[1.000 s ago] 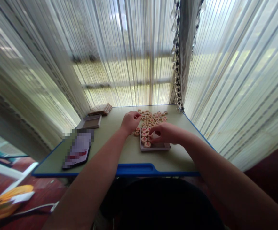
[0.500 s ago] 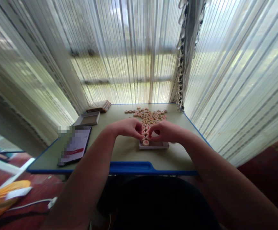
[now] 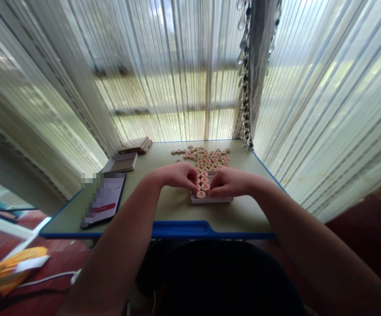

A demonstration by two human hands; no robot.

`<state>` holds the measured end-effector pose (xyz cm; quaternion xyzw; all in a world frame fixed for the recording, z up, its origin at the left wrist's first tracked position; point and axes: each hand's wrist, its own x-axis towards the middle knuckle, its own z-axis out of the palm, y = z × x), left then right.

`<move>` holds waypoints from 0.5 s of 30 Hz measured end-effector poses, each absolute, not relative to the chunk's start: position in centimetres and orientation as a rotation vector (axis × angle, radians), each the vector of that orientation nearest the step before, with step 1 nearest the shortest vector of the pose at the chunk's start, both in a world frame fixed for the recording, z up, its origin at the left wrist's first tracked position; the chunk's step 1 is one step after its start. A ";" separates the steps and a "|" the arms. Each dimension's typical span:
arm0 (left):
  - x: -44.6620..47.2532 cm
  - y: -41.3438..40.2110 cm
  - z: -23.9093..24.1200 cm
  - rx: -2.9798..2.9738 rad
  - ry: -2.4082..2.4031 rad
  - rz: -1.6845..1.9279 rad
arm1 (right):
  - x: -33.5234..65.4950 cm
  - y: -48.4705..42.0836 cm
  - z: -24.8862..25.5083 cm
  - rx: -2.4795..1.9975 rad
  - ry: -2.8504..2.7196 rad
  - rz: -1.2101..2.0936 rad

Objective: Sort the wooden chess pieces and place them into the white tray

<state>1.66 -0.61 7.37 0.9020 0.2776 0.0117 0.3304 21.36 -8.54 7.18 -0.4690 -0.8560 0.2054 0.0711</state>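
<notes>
A small flat box [image 3: 211,200] lies on the green table [image 3: 164,206] in front of me, with round wooden game pieces marked in red [image 3: 201,194] lined up in its left side. My left hand [image 3: 179,175] rests at the box's left edge, fingers curled and pinched over the pieces. My right hand [image 3: 229,182] sits over the box's middle, fingers bent down onto the pieces. What each hand pinches is hidden. A loose heap of wooden pieces [image 3: 203,158] lies just behind the box.
A phone [image 3: 106,198] lies at the left of the table. Behind it stand a box lid [image 3: 121,162] and a folded wooden board [image 3: 136,145]. Sheer curtains surround the table. A blue rim [image 3: 177,229] edges the table's near side.
My left hand came back from the heap of pieces to the box's left edge. My right hand stayed over the box, shifting slightly.
</notes>
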 end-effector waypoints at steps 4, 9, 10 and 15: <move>1.7 -0.7 7.6 2.371 0.747 0.088 | 20.9 -8.7 6.9 -1.403 -2.616 0.630; 1.8 -0.3 7.4 2.411 0.779 0.201 | 20.3 -8.6 6.3 -1.411 -2.607 0.555; 1.8 -0.3 7.3 2.421 0.785 0.207 | 20.3 -8.6 6.2 -1.410 -2.605 0.548; 2.0 -0.5 7.4 2.461 0.799 0.181 | 20.1 -8.6 6.4 -1.389 -2.620 0.533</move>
